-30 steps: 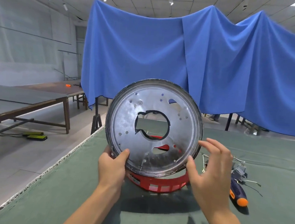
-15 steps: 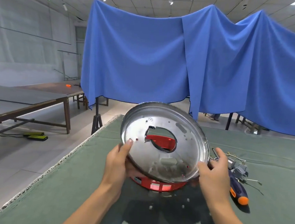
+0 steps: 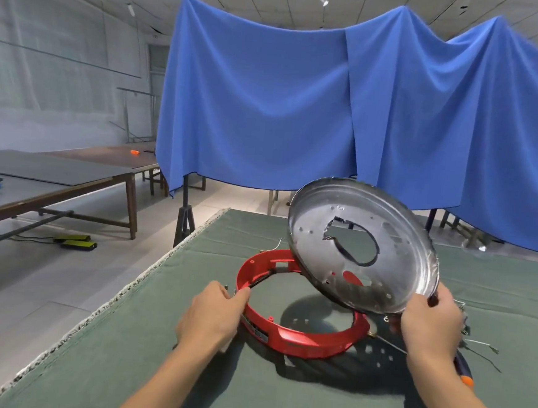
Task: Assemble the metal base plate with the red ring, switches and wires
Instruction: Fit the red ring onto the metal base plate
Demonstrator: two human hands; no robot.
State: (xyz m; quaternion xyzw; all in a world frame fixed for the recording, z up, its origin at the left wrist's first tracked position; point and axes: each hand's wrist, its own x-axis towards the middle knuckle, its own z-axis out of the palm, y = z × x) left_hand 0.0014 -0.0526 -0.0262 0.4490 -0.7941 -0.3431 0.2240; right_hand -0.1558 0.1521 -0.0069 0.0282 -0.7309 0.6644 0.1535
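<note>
The right hand (image 3: 429,322), lower right of the frame, grips the lower rim of one metal base plate (image 3: 362,246), which is tilted up above the table (image 3: 183,374). The left hand (image 3: 214,315), lower centre, holds the left edge of one red ring (image 3: 296,334) lying flat below and left of the plate. Loose wires (image 3: 481,346) lie at the right.
</note>
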